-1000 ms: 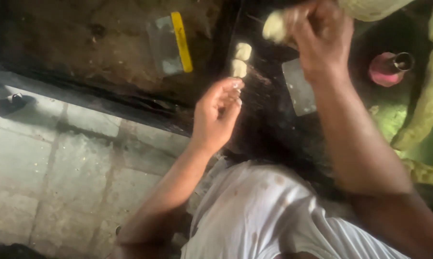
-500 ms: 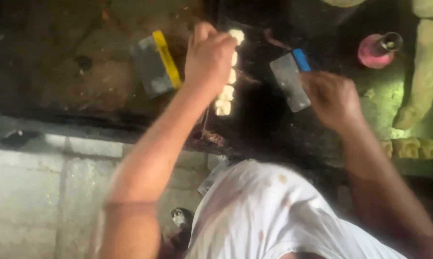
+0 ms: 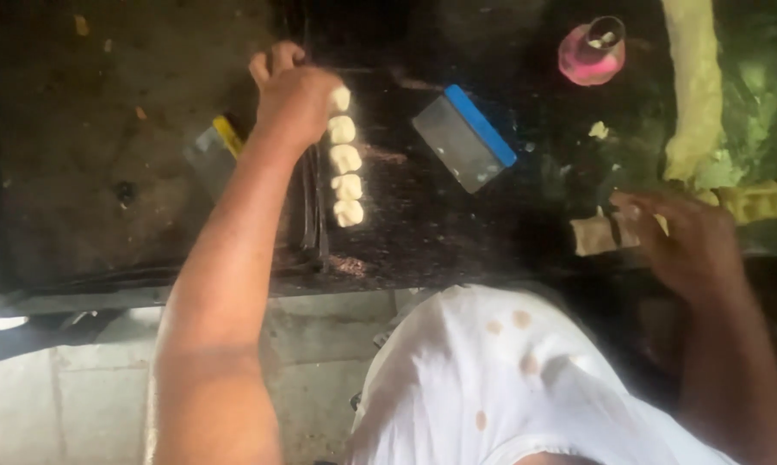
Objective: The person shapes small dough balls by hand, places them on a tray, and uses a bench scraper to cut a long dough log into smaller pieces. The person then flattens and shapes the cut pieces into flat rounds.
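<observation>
Counter (image 3: 104, 198) first: dark, rough, dusted with flour and crumbs, so anything set down on it can pick up grit, and the front edge is close enough that a nudged piece would likely go over onto the pale tiled floor (image 3: 52, 396). Long dough roll (image 3: 694, 95) runs down the right side, pale yellow, soft and slightly lumpy, lying on a green sheet (image 3: 763, 112); left uncovered it would probably skin over and tear when cut. Blue-edged scraper (image 3: 464, 138) lies flat mid-counter, thin grey metal blade with a plastic grip strip, apart from both hands; a second scraper with a yellow grip (image 3: 212, 151) is half hidden behind the left forearm (easy to knock with that arm, I'd say). Pink round cup (image 3: 591, 56) sits near the roll's upper end, contents too small to tell. Row of cut dough pieces (image 3: 345, 168) runs in a short column just right of the left hand (image 3: 298, 99), small, blocky, soft-cornered, nearly touching each other, so they could stick together or get squashed. Left hand is curled over the top piece of that row; whether it grips it I cannot tell. Right hand (image 3: 686, 245) is blurred, fingers loosely bent near a tan dough chunk (image 3: 599, 232) by the counter edge, grip unclear, and a fast reach there could drag the chunk off.
</observation>
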